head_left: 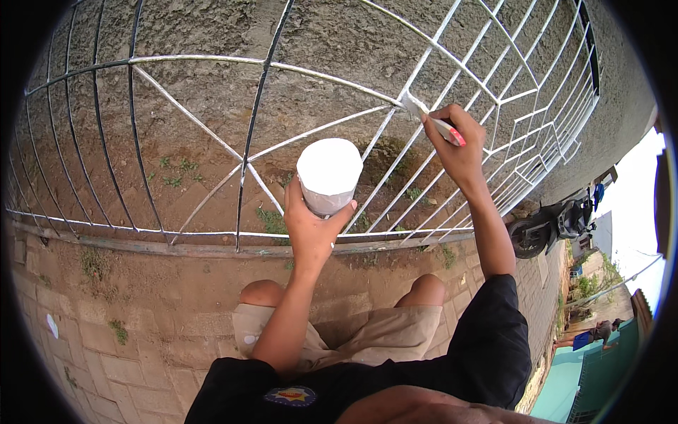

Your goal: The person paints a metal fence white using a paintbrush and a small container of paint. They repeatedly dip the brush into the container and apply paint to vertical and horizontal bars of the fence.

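My left hand point(311, 230) is wrapped round a cup of white paint point(329, 167) in front of the metal fence point(335, 80). White specks dot the back of that hand. Up and to the right, my right hand point(458, 145) grips a paintbrush point(443, 127) with a red-tipped handle. Its white bristles touch a fence bar, close to where a curved rail meets the slanted bars. Bars on the right of the fence are white; many on the left are black. Several bars between them are white, with a black upright among them.
A rough wall point(339, 35) rises behind the fence, with soil and small weeds at its foot. Paving bricks point(127, 378) cover the ground on my side. A motorcycle point(551, 227) is parked at the right. Farther off, another person point(597, 335) is by a teal wall.
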A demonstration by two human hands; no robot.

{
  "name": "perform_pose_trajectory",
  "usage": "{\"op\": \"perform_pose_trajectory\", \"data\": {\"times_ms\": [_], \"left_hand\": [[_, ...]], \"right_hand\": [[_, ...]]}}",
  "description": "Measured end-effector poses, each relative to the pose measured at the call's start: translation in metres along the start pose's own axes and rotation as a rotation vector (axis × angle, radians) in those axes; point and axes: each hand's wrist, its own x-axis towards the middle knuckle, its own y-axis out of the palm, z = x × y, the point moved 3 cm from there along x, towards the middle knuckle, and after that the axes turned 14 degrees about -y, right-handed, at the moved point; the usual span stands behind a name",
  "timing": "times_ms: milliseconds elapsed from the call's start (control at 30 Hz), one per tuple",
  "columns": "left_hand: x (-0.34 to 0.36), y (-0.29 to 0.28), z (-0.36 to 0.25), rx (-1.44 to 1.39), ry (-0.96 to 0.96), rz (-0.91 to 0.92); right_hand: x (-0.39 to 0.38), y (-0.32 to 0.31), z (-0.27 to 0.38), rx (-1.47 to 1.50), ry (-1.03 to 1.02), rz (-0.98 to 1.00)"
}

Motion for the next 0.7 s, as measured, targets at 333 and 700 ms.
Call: {"op": "perform_pose_trajectory", "data": {"times_ms": [333,700], "left_hand": [[-0.003,0.002,-0.002,0.035,-0.008,-0.032],[-0.006,0.010,-0.006,0.003,-0.022,0.015]], "right_hand": [[-0.010,-0.038,-0.031,-0.092,0.158,-0.181],[0.006,-0.017,-0.025,0.314,0.250,-0.261]]}}
